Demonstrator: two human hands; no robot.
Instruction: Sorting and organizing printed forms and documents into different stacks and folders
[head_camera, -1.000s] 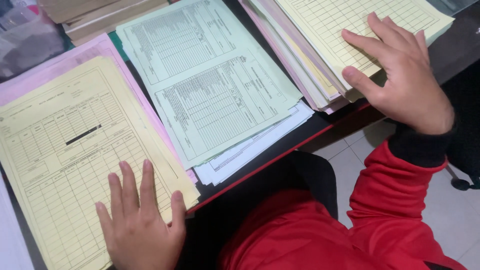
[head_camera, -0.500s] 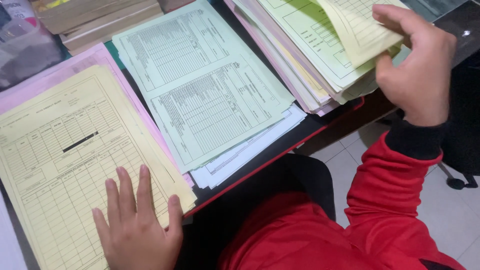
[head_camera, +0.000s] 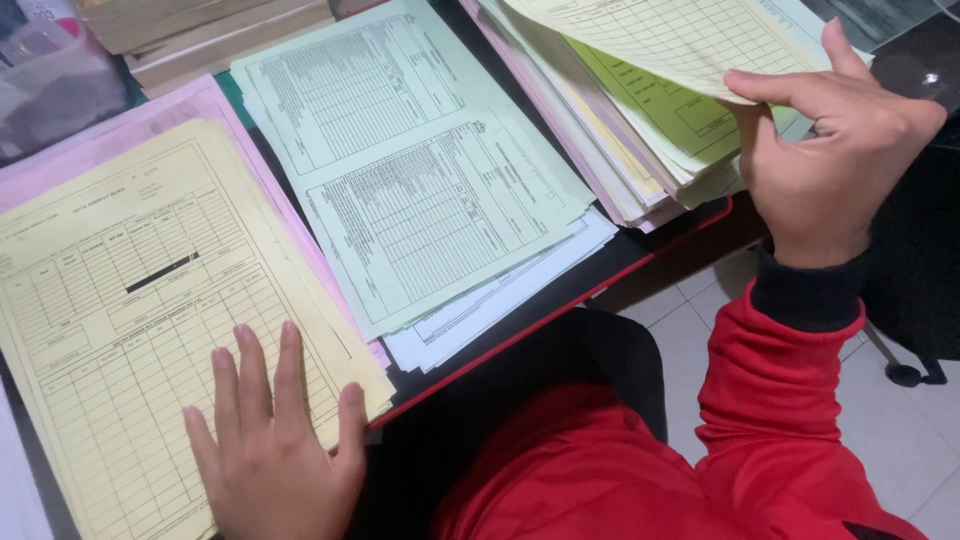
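My left hand lies flat, fingers apart, on the near corner of a stack of yellow printed forms at the left of the desk. My right hand pinches the near edge of a yellow form sheet and holds it lifted off the mixed stack of yellow, green and pink sheets at the upper right. A green sheet shows underneath the lifted one.
A pile of pale green forms over white sheets lies in the middle. Pink sheets stick out under the yellow stack. Brown books or folders lie at the back. The dark desk has a red front edge; tiled floor is below.
My right hand went from lying flat on the right stack to pinching its top yellow sheet and lifting it, baring a green sheet. My left hand stayed put.
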